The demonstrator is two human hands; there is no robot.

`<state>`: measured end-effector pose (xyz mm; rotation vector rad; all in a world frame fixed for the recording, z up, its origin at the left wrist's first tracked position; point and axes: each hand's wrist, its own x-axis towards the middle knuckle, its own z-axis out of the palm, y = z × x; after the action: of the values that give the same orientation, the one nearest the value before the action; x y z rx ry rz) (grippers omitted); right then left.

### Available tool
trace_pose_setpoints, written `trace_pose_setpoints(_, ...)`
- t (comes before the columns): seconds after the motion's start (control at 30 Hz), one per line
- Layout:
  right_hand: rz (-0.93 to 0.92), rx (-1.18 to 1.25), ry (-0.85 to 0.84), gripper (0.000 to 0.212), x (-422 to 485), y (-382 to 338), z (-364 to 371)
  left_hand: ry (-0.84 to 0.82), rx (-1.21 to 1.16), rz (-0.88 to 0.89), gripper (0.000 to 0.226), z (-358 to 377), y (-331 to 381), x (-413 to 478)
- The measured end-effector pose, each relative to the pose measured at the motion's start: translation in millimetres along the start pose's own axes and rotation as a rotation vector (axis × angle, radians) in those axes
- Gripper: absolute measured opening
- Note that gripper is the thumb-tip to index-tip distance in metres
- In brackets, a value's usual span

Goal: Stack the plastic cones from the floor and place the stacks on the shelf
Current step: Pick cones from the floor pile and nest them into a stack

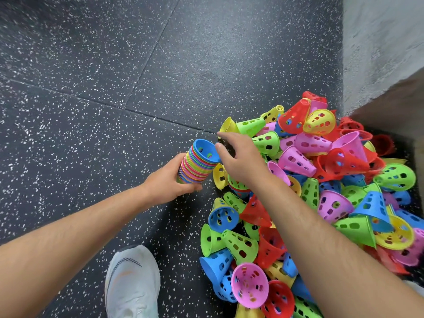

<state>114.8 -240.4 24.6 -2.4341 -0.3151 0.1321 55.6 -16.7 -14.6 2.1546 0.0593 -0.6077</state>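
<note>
My left hand [167,180] grips a long nested stack [197,165], with a blue cone at its open end, above the floor [91,99]. My right hand [241,161] reaches out with loose fingers, holding nothing, towards the pile of loose cones [321,191]. I judge plenty remains: dozens of cones are unstacked, and no shelf is in view.

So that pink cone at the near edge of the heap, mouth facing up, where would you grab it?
By its rim, from above, I'd say. The pink cone lies with its wide mouth open toward the camera, its narrow end hidden among a blue cone and a red cone. Pinching the rim should lift it free.
</note>
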Motion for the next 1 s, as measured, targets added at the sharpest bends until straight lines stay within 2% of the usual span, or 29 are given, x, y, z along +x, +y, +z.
trace_pose_setpoints(0.07, -0.033, -0.240, 0.031, 0.042, 17, 12, 2, -0.007, -0.011, -0.003, 0.088, 0, -1, 2)
trace_pose_setpoints(0.2, -0.024, -0.631, -0.148, 0.060, 56, 27, 0, -0.032, -0.029, 0.002, 0.090, 0, -4, 4)
trace_pose_setpoints(0.27, -0.056, -0.705, -0.189, 0.060, 71, 33, -2, -0.038, -0.018, 0.002, 0.089, -1, -4, 4)
trace_pose_setpoints(0.4, -0.075, -0.703, -0.192, 0.038, 84, 37, -3, -0.031, -0.003, 0.009, 0.089, -1, -4, 1)
trace_pose_setpoints(0.53, -0.082, -0.582, -0.114, 0.021, 85, 38, -6, -0.037, -0.030, 0.021, 0.082, -1, -6, 1)
trace_pose_setpoints(0.7, 0.020, -0.025, 0.141, 0.015, 54, 26, -23, -0.036, -0.050, 0.023, 0.087, 0, -10, -1)
trace_pose_setpoints(0.8, 0.106, 0.171, 0.236, 0.015, 16, 15, -33, -0.031, -0.041, 0.025, 0.088, 0, -10, -2)
trace_pose_setpoints(0.9, 0.085, 0.245, 0.307, 0.016, -12, 4, -33, -0.032, -0.016, 0.022, 0.089, 0, -7, -2)
trace_pose_setpoints(1.0, 0.023, 0.216, 0.375, 0.017, -28, -10, -31, -0.021, -0.001, 0.019, 0.091, 0, -6, -4)
